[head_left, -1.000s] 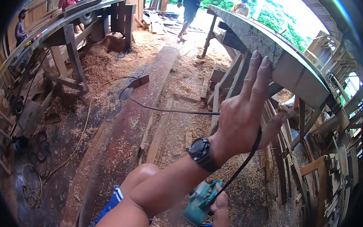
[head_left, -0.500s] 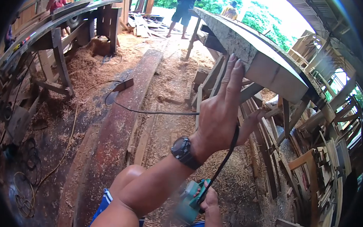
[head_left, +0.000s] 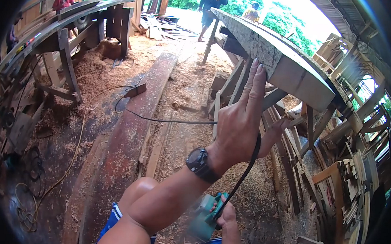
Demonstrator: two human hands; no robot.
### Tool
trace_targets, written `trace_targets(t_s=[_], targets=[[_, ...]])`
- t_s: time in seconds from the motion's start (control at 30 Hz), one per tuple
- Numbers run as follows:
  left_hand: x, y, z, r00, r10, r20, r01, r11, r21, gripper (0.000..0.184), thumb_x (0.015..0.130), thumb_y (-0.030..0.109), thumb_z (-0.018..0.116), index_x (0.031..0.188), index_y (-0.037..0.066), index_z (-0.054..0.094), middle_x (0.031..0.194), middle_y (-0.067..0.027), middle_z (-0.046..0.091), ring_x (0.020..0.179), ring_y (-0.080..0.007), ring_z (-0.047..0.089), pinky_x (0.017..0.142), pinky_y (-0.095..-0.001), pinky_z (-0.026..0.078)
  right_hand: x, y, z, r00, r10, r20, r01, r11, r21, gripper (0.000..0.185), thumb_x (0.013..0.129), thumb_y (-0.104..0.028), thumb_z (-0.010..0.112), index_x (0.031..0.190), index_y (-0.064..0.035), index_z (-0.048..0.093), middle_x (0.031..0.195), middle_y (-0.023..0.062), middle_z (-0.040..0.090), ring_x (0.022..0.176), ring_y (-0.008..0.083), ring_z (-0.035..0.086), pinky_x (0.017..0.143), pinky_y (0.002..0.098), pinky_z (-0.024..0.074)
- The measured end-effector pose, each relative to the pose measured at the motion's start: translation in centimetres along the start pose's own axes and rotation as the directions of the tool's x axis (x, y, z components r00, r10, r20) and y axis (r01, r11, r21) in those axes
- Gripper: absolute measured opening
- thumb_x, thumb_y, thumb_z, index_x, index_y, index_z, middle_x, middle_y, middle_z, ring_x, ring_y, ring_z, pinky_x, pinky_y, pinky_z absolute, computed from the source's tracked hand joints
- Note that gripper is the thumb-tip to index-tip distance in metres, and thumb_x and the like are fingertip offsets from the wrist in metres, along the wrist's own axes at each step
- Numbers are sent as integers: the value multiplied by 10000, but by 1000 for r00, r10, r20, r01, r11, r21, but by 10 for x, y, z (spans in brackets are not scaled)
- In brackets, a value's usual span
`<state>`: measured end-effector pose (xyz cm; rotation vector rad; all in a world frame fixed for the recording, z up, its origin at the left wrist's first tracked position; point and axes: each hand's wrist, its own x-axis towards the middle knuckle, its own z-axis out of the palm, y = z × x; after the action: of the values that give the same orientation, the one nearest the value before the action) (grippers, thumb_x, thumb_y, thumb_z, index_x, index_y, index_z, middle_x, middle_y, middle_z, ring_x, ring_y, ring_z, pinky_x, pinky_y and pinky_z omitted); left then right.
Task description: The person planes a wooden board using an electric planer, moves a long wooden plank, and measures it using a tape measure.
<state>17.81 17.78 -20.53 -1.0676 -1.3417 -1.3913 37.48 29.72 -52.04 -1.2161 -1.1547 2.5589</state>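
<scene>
My left hand (head_left: pixel 244 118), with a dark watch (head_left: pixel 198 159) on the wrist, is raised in the middle. Two of its fingers stretch up side by side, their tips at the lower edge of a thick wooden beam (head_left: pixel 299 81); the thumb points off to the right. A black cord (head_left: pixel 242 177) passes behind the palm and comes out by the thumb, running down to a green electric planer (head_left: pixel 205 222). Low in the view, my right hand (head_left: pixel 227 214) is closed around the planer's handle. The planer's lower part is blurred.
Wood shavings cover the floor around a long reddish plank (head_left: pixel 136 114). A curved workbench (head_left: pixel 68 24) stands left, stacked offcuts (head_left: pixel 356 174) right. A yellow cord (head_left: pixel 80 138) trails on the floor. Several people are at the back, one in dark clothes (head_left: pixel 211 8).
The view has shifted slightly. The person in dark clothes at the back has moved right and now appears in mid-step. My hands keep nearly the same pose.
</scene>
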Motion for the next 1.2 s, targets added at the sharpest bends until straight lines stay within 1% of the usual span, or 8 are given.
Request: trace_targets(t_s=[0.33, 0.57, 0.67, 0.77, 0.87, 1.0, 1.1, 1.2], targets=[[-2, -3, 6, 999, -17, -34, 15, 998, -57, 981, 882, 346, 755, 1564, -118, 222, 1516, -427, 365, 1168, -447, 670, 696, -385, 611, -3, -2, -3, 1000, -1, -21, 1, 1000, -8, 362, 978, -393, 674, 1153, -100, 554, 840, 99, 583, 677, 268, 609, 643, 465, 562], [-3, -5, 7, 999, -10, -38, 7, 998, -70, 986, 854, 295, 763, 1570, -109, 218, 1511, -435, 363, 1189, -467, 654, 703, -383, 618, 1, 0, -8, 1000, 13, -22, -13, 1000, 7, 362, 978, -391, 673, 1157, -95, 565, 848, 101, 587, 675, 273, 610, 647, 467, 561], [-4, -7, 10, 999, -17, -50, 12, 996, -88, 974, 847, 267, 753, 1573, -102, 219, 1512, -436, 360, 1185, -467, 655, 713, -381, 625, 3, 1, -9, 999, 22, -32, -20, 999, 39, 335, 979, -382, 671, 1120, -92, 582, 825, 97, 595, 668, 266, 609, 641, 460, 564], [-4, -4, 7, 999, -43, -17, 42, 998, -35, 960, 858, 258, 740, 1577, -96, 211, 1510, -431, 367, 1171, -458, 666, 712, -385, 631, 6, 3, -11, 999, 26, -42, -24, 999, 41, 310, 979, -370, 669, 1073, -83, 602, 802, 93, 607, 658, 257, 612, 632, 449, 567], [-4, 2, 2, 998, -62, 9, 62, 998, 16, 946, 879, 260, 722, 1578, -97, 193, 1488, -430, 397, 1135, -440, 688, 697, -391, 636, -3, 1, -3, 998, 38, -49, -34, 997, 71, 263, 957, -292, 713, 1046, -91, 569, 791, 59, 576, 632, 201, 594, 555, 390, 546], [3, 7, 0, 999, -33, 5, 33, 999, -26, 912, 934, 301, 685, 1567, -120, 181, 1412, -433, 473, 907, -330, 746, 596, -343, 605, -6, -1, 2, 997, 58, -51, -52, 993, 108, 302, 948, -299, 728, 1057, -81, 550, 817, 78, 572, 630, 206, 600, 546, 398, 544], [2, 11, -7, 996, -84, 17, 84, 996, 9, 940, 949, 375, 678, 1571, -125, 182, 1332, -370, 584, 524, -119, 558, 420, -263, 418, -14, -1, 7, 994, 41, -101, -30, 994, 102, 312, 942, -282, 738, 1062, -67, 545, 817, 82, 574, 610, 206, 597, 528, 396, 539], [4, 8, -4, 997, -64, -40, 63, 998, -30, 968, 939, 390, 685, 1586, -110, 167, 1322, -318, 616, 460, -74, 430, 406, -248, 346, -7, 9, 0, 997, -10, -71, 17, 994, 107, 338, 935, -300, 745, 1056, -55, 546, 804, 88, 574, 606, 223, 602, 531, 416, 545]])
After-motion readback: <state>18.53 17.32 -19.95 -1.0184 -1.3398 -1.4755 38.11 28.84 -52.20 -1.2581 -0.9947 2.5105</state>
